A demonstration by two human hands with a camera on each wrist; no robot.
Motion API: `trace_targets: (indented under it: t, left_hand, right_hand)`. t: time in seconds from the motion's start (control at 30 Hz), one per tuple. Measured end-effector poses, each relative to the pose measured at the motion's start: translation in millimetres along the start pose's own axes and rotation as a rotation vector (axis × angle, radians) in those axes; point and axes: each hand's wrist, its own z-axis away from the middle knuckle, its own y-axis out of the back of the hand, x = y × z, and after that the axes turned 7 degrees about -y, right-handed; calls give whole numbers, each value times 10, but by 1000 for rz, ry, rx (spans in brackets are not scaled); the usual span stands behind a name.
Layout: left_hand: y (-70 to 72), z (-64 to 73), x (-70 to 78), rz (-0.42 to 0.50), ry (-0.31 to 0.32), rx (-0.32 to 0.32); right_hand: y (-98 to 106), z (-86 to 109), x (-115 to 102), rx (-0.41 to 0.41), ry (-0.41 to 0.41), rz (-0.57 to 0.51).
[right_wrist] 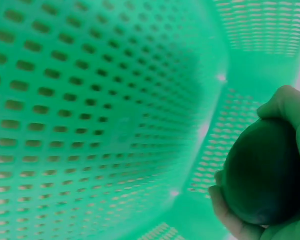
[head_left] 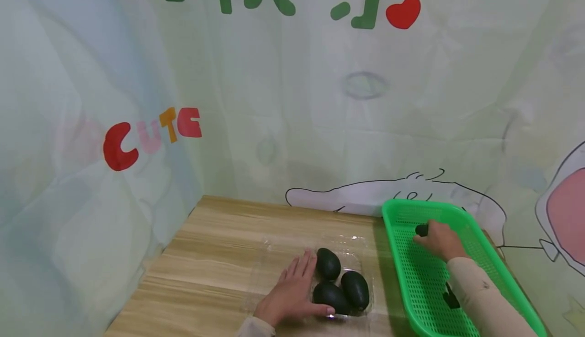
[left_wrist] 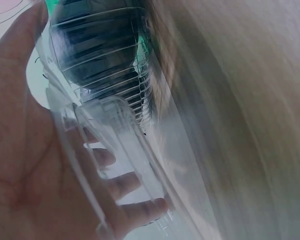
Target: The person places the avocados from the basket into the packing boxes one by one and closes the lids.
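Note:
Three dark avocados lie together in a clear plastic clamshell box on the wooden table. My left hand rests along the left side of the box, its fingers straight and its thumb reaching over the front edge beside the nearest avocado. In the left wrist view the clear plastic crosses in front of the fingers. Inside the green basket, near its far end, my right hand grips another avocado. The fingers and thumb curl round it, above the perforated basket floor.
The wooden table extends to the left of the box. A printed cloth hangs behind the table and along its left side. The basket stands at the table's right side, its raised rim close to the cloth.

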Motion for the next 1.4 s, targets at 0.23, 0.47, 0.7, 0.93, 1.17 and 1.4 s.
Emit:
trace_targets:
  t: [0.23,0.47,0.7,0.93,1.17,1.4]
  left_hand:
    - [-10,-5,-18,-1,-2,8]
    - [-12,-15,-15,-7,-7,5]
    - [-27,-14,-36,-15,-6,11]
    - [-37,-22,-46,-13,-9,15]
    - [-23,-30,-21,-25,-21,24]
    - [-20,-30,-24,-32,-27,26]
  right_hand:
    - [174,137,-133,-2,-24,0]
    - [242,328,-211,21,-46,-11]
    - [291,510,-294,43,-82,-28]
    - [343,647,-402,92,-101,-58]
    - [334,805,-446,139,-97,-138]
    - [294,960,-473,183,-126,-176]
